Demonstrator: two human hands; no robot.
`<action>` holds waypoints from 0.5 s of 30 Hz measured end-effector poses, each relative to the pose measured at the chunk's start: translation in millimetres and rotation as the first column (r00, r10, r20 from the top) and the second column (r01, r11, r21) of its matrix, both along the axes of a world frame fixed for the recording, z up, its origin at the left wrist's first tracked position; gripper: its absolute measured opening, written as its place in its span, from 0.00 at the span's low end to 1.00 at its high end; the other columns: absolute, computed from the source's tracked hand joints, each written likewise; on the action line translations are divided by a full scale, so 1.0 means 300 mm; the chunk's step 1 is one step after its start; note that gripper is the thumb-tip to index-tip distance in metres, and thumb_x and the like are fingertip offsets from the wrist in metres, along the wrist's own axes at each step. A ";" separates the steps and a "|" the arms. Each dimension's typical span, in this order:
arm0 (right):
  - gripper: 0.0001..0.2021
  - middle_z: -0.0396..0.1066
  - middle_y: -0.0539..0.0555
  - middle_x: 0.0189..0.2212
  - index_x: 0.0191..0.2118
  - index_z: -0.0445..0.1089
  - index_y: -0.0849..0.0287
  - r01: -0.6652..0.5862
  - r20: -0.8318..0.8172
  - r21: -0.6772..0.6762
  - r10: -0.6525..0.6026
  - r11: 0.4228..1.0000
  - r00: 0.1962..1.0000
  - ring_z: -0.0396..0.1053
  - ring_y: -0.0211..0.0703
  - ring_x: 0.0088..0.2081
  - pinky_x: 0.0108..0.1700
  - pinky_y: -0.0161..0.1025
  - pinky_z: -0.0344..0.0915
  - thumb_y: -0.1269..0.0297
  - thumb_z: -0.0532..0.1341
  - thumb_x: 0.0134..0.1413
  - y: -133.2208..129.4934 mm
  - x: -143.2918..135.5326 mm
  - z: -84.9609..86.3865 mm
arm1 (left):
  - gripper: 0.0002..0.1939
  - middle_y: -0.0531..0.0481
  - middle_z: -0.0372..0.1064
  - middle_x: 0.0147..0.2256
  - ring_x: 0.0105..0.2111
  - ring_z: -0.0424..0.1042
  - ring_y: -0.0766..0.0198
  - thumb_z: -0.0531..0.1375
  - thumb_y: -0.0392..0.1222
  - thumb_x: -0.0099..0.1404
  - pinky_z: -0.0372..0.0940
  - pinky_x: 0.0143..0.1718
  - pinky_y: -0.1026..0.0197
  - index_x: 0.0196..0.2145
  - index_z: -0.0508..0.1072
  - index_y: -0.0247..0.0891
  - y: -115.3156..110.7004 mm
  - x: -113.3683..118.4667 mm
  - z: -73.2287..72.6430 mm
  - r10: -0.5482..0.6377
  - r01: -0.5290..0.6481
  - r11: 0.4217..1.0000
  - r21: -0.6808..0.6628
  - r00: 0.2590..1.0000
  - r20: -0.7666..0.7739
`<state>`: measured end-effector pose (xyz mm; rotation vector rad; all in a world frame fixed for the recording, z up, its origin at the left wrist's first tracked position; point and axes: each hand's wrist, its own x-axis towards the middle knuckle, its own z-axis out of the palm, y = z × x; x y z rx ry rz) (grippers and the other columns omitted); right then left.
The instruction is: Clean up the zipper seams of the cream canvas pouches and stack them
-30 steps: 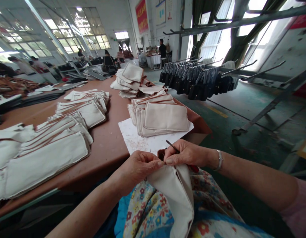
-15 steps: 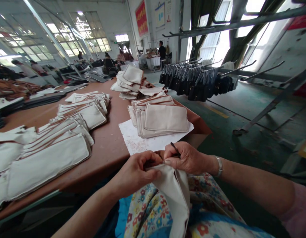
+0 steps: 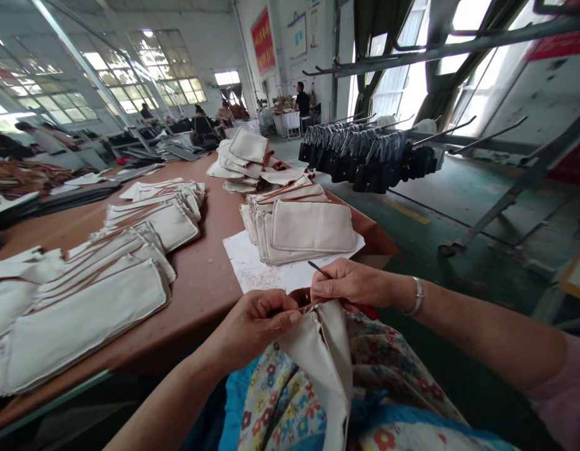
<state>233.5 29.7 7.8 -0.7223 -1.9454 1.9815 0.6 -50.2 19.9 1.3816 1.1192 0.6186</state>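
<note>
Over my lap hangs a cream bag piece (image 3: 313, 363) with a brown edge, its upper end held between both hands. My left hand (image 3: 259, 322) is closed, thumb and fingers pinching the left end of that edge. My right hand (image 3: 351, 285) is closed around a thin dark tool (image 3: 320, 270), whose tip pokes out above the fingers. A red part (image 3: 369, 311) shows below the right hand; whether it belongs to the tool, I cannot tell. The right fingertips are at the bag piece's edge, partly hidden. A floral apron (image 3: 285, 401) lies underneath.
On the brown-covered table (image 3: 205, 269), a stack of cream bag pieces (image 3: 313, 225) sits on white paper (image 3: 238, 257). More overlapping pieces (image 3: 93, 313) lie left. A metal rack (image 3: 487, 213) holding black items (image 3: 369, 156) stands right. Several people work farther back.
My right hand has shifted slightly up and away from the left hand, and the tool now lies flatter, pointing left. More brown edge and the red part show. The view has shifted slightly.
</note>
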 end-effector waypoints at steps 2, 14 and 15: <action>0.17 0.59 0.43 0.18 0.31 0.66 0.63 -0.050 0.051 0.003 0.050 0.999 0.997 0.55 0.27 0.14 0.14 0.25 0.51 0.52 0.61 0.59 0.013 0.002 0.012 | 0.16 0.52 0.65 0.27 0.28 0.60 0.67 0.61 0.50 0.65 0.56 0.29 0.66 0.31 0.73 0.32 0.007 -0.008 0.010 -0.021 0.025 0.999 0.044 0.995 -0.095; 0.13 0.60 0.44 0.19 0.35 0.69 0.64 -0.158 0.102 0.075 0.150 0.985 0.983 0.55 0.28 0.17 0.18 0.26 0.52 0.56 0.61 0.58 0.033 0.001 0.039 | 0.21 0.56 0.57 0.22 0.23 0.51 0.69 0.58 0.53 0.65 0.48 0.24 0.65 0.25 0.73 0.33 0.058 0.046 0.072 -0.092 0.100 0.995 0.029 0.973 -0.212; 0.12 0.60 0.44 0.19 0.35 0.69 0.64 -0.159 0.108 0.118 0.147 0.980 0.983 0.55 0.28 0.18 0.19 0.27 0.51 0.57 0.61 0.58 0.027 0.000 0.047 | 0.19 0.56 0.56 0.21 0.23 0.50 0.69 0.58 0.52 0.64 0.47 0.23 0.65 0.24 0.73 0.33 0.059 0.050 0.064 -0.083 0.089 0.996 0.021 0.977 -0.196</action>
